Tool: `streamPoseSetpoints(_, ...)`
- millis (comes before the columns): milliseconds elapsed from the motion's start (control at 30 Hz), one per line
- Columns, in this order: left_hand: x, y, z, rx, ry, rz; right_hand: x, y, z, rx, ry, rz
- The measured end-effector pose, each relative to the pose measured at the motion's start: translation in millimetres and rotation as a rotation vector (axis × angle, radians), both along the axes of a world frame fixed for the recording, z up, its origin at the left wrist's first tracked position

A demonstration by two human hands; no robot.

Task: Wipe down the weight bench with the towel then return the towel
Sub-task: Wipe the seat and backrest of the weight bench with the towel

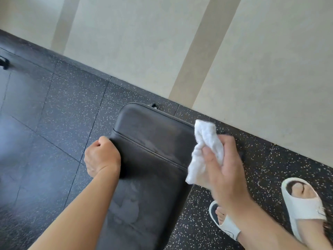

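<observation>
**Padded vinyl, soft cloth, speckled rubber**

You are looking at a bench (153, 159) whose pad is showing as dark, smooth leather-like vinyl, catching a dull sheen, with raised stitched seams crossing it and pale smeared patches lying on the nearer part. The towel (203, 150) you are holding is reading as white, soft, nubbly cloth, crumpled and matt. The floor (54, 114) is looking like dark rubber tile, flecked with pale specks, faintly glossy where light is falling at the left. The wall (252, 69) is appearing matt and lightly mottled, like plaster. Your sandals (304, 204) are looking like smooth, matt white moulded foam.
</observation>
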State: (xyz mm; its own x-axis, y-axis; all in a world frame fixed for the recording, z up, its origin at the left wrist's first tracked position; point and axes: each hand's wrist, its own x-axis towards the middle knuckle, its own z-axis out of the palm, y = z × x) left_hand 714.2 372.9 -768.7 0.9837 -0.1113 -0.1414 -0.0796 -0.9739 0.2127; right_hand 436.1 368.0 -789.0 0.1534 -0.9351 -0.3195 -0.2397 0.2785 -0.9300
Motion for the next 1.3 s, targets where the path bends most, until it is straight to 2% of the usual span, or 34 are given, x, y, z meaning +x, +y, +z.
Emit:
streamPoseSetpoints(100, -0.3, 1.0, -0.2, 0.001, -0.005, 0.004, 26.5, 42.4, -1.0, -0.059, 0.001, -0.149)
streamPoseSetpoints(167, 0.7, 2.8, -2.0, 0.000, 0.000, 0.010, 32.5, 42.6, -5.7, -0.135, -0.017, -0.175)
streamPoseSetpoints(267, 1.3, 3.6, -4.9, -0.005, -0.010, 0.005, 27.5, 10.8, -13.0, -0.245, -0.046, -0.169)
streamPoseSetpoints(333, 1.6, 3.9, -5.6, -0.006, -0.012, 0.007, 27.0, -28.4, -17.7, -0.187, 0.008, -0.188)
streamPoseSetpoints(400, -0.1, 3.6, -4.5, -0.008, -0.011, 0.014, 32.7, -74.6, -23.5, -0.121, 0.058, -0.032)
streamPoseSetpoints(467, -2.9, 2.6, -1.9, -0.015, -0.012, 0.025, 44.1, -107.2, -23.7, -0.172, 0.129, 0.267)
streamPoseSetpoints(567, -8.9, 0.2, 5.0, -0.025, 0.015, 0.028, 50.6, -109.1, -6.8, -0.417, 0.243, 0.443)
streamPoseSetpoints(700, -11.0, -2.1, 10.1, -0.047, 0.016, 0.029, 27.9, -47.0, 9.5, -0.696, 0.365, 0.613)
streamPoseSetpoints(800, -5.4, -1.4, 7.9, -0.049, 0.005, 0.027, 12.6, -14.7, 7.7, -0.736, 0.388, 0.626)
streamPoseSetpoints(900, 2.8, 2.5, 1.2, -0.041, 0.002, 0.022, 35.2, -26.2, 5.5, -0.875, 0.535, 0.608)
streamPoseSetpoints(1000, 5.9, 2.8, -2.8, -0.058, 0.002, 0.014, 91.4, -49.4, 3.2, -0.942, 0.556, 0.657)
streamPoseSetpoints(1167, 14.5, 5.7, -7.3, -0.048, 0.007, 0.014, 210.8, -79.4, 4.6, -0.917, 0.510, 0.687)
streamPoseSetpoints(1233, 16.3, 6.8, -8.1, -0.042, 0.015, 0.019, 238.7, -87.3, 7.3, -0.950, 0.587, 0.799)
streamPoseSetpoints(1300, 17.8, 6.7, -8.8, -0.057, 0.025, 0.026, 245.3, -90.8, 9.3, -0.984, 0.620, 0.822)
